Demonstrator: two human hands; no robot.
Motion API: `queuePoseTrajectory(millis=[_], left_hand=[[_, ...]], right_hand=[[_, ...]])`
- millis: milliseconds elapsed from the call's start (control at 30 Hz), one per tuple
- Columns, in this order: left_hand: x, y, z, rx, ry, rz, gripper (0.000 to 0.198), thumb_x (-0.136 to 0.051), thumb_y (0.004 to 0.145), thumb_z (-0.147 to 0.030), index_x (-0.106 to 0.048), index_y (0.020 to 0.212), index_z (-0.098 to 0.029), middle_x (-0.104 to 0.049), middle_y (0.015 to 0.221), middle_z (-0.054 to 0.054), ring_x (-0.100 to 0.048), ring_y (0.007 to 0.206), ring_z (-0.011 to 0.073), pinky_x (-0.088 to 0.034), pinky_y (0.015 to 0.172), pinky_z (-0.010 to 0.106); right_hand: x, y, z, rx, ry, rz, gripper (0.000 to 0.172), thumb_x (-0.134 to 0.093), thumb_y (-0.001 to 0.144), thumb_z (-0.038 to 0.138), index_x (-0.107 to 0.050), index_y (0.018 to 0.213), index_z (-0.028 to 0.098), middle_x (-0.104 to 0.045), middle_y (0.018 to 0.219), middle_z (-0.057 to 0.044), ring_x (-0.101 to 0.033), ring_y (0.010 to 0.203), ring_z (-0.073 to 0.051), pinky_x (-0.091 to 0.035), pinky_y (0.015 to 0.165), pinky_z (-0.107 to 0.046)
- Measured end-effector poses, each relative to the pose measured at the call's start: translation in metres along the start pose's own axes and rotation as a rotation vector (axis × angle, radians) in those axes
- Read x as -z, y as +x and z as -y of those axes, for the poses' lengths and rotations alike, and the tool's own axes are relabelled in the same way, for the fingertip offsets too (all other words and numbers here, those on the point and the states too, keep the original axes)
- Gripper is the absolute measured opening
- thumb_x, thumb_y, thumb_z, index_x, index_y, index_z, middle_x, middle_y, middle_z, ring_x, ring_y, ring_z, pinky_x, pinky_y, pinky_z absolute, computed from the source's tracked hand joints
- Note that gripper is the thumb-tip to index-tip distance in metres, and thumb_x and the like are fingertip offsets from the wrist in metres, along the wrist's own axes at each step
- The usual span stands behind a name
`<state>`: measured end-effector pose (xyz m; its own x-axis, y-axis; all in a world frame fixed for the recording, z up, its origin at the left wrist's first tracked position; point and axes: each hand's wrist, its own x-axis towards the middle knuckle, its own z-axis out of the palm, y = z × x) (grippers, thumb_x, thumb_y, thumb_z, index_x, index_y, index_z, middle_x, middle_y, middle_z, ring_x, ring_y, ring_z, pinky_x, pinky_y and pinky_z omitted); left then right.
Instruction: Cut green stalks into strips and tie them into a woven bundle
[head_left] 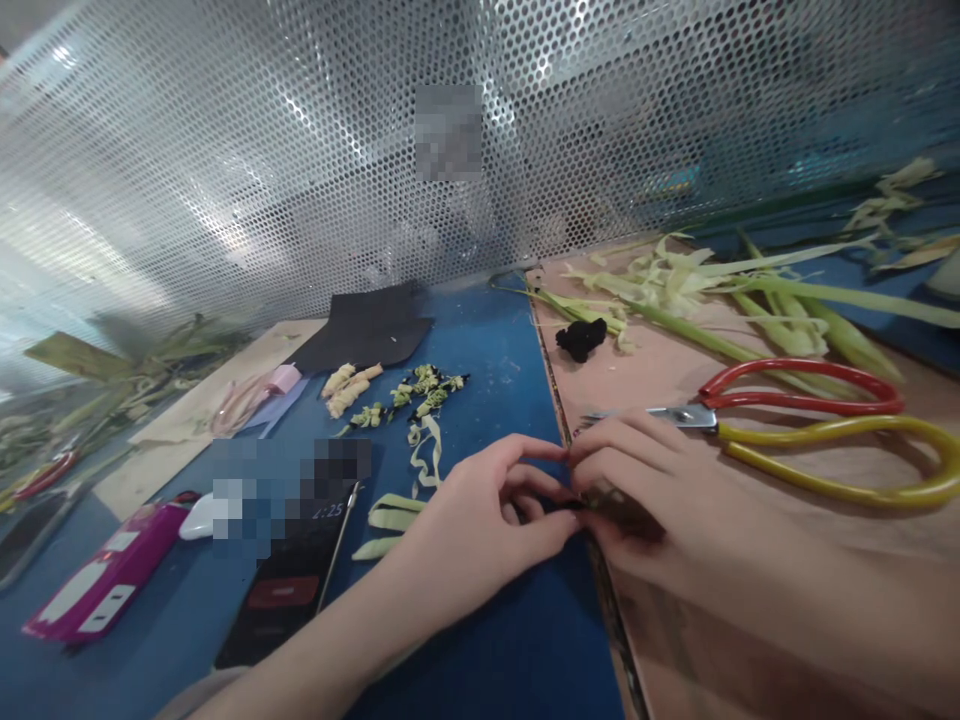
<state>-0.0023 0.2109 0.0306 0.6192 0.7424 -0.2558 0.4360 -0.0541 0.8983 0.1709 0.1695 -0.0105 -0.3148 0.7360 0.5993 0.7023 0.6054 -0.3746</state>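
My left hand [487, 520] and my right hand [645, 490] meet over the seam between the blue mat [495, 340] and the brown board [660, 370]. Both pinch a small dark, greenish piece [600, 497], mostly hidden by the fingers. Just behind my right hand lie big scissors [810, 425] with one red and one yellow handle, blades pointing left. Small woven green-and-black leaf pieces [420, 390] and pale rolled ones [346, 385] sit on the mat beyond my left hand. Cut leaf strips [394, 510] lie beside my left wrist.
Long green leaves [750, 300] are piled at the back right, with a black lump [581, 338] near them. A black sheet [367, 325], a dark phone [292, 580], a magenta box [105, 585] and a perforated metal screen [300, 150] surround the mat. More leaves lie far left.
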Motion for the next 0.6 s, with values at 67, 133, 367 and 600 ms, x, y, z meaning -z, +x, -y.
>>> queuePoseTrajectory(millis=[67,133,367,600], left_hand=[[-0.0003,-0.0003,0.0000,0.003,-0.010,-0.006,0.034,-0.061,0.073,-0.022,-0.051,0.105,-0.021,-0.064,0.086,0.000,-0.050,0.065,0.0092,-0.042,0.063,0.023],[-0.0005,-0.0008,-0.0003,0.014,-0.015,-0.012,0.031,-0.061,0.074,-0.023,-0.051,0.103,-0.021,-0.065,0.085,0.000,-0.053,0.068,0.0102,-0.042,0.064,0.023],[0.0009,-0.0010,-0.0064,0.002,0.119,-0.035,0.009,-0.055,0.078,-0.023,-0.057,0.084,-0.017,-0.064,0.079,0.001,-0.056,0.071,0.0117,-0.043,0.065,0.022],[0.0012,0.0010,-0.0058,0.004,0.124,-0.051,0.010,-0.056,0.077,-0.023,-0.059,0.084,-0.017,-0.064,0.078,0.001,-0.059,0.071,0.0126,-0.046,0.066,0.023]], right_hand=[[-0.0007,0.0001,-0.0003,-0.002,-0.020,0.002,0.018,-0.050,0.069,0.002,-0.050,0.075,0.019,-0.057,0.087,-0.006,-0.050,0.085,-0.021,-0.044,0.072,-0.037],[-0.0012,0.0002,-0.0001,-0.010,-0.026,-0.001,0.017,-0.049,0.068,0.002,-0.048,0.072,0.019,-0.057,0.086,-0.006,-0.050,0.083,-0.020,-0.044,0.071,-0.035],[0.0007,0.0017,0.0030,-0.020,0.005,0.018,0.019,-0.046,0.070,0.000,-0.044,0.069,0.019,-0.057,0.080,-0.002,-0.049,0.079,-0.017,-0.041,0.068,-0.032],[0.0039,0.0011,0.0042,-0.055,0.035,0.031,0.020,-0.048,0.066,-0.001,-0.045,0.069,0.019,-0.057,0.081,-0.001,-0.049,0.078,-0.016,-0.039,0.066,-0.030]])
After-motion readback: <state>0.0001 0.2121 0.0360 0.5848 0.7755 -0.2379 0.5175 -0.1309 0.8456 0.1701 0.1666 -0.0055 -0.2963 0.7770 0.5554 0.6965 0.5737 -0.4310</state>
